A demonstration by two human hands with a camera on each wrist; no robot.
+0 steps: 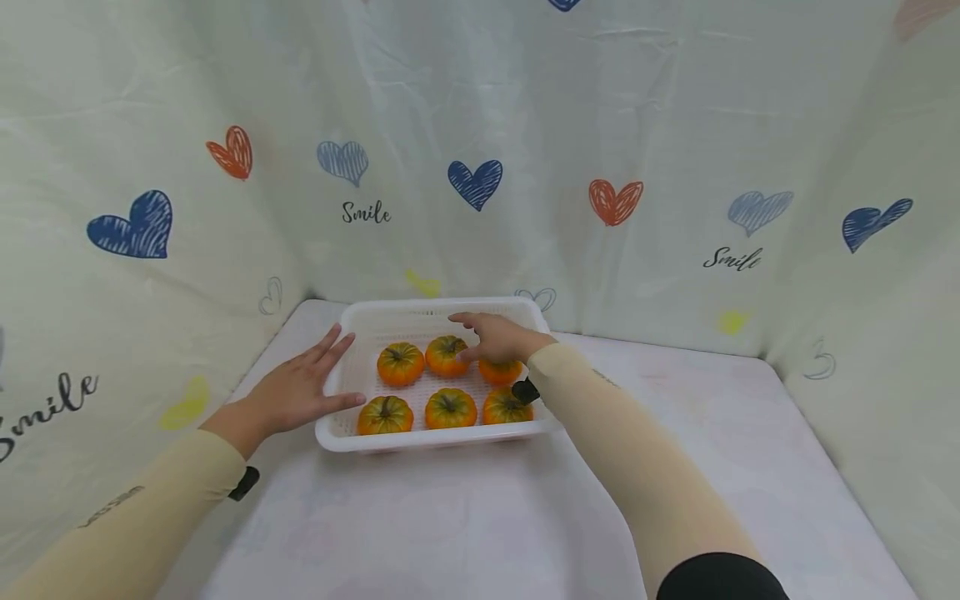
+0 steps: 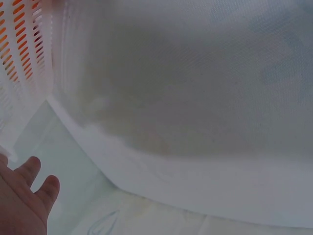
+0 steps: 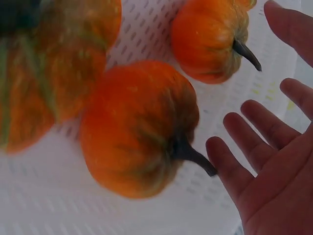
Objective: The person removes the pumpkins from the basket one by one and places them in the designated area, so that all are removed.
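Observation:
A white perforated plastic basket (image 1: 442,438) holds several small orange-and-green pumpkins (image 1: 401,365) in two rows. At the basket's left side is my left hand (image 1: 295,392), fingers spread, with the thumb reaching over the near left rim. In the left wrist view that hand (image 2: 23,201) lies just below the basket's slotted wall (image 2: 24,54). My right hand (image 1: 504,336) hovers over the back row, fingers extended, partly covering the back right pumpkin (image 1: 501,372). The right wrist view shows the right hand (image 3: 274,169) beside a dark-stemmed pumpkin (image 3: 139,129), gripping nothing.
The basket stands on a white-covered table (image 1: 465,517), near its back edge. Behind and on both sides hangs a pale curtain (image 1: 540,125) printed with hearts and the word Smile. The right forearm crosses the basket's right rim.

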